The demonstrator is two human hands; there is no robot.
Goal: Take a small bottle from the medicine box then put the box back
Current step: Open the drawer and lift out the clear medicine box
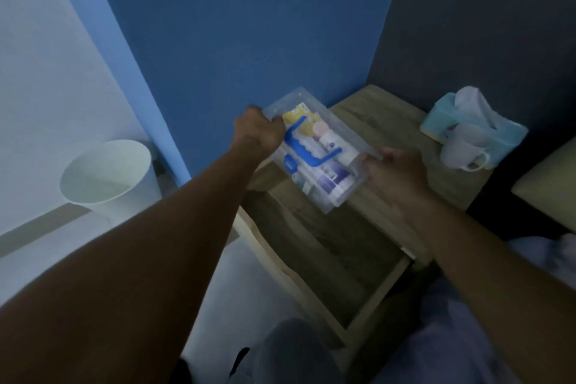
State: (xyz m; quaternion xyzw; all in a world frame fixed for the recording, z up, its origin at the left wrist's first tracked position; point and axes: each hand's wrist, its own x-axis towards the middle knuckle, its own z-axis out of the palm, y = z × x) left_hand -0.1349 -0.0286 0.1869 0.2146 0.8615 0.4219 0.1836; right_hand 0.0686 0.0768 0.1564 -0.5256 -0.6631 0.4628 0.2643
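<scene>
Above nightstand, both hands grip medicine box.

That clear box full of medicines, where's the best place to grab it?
Probably by its two short ends, as here: the left hand clasps the far end of the medicine box and the right hand the near end. The blue handle on the lid would also suit one hand from above.
</scene>
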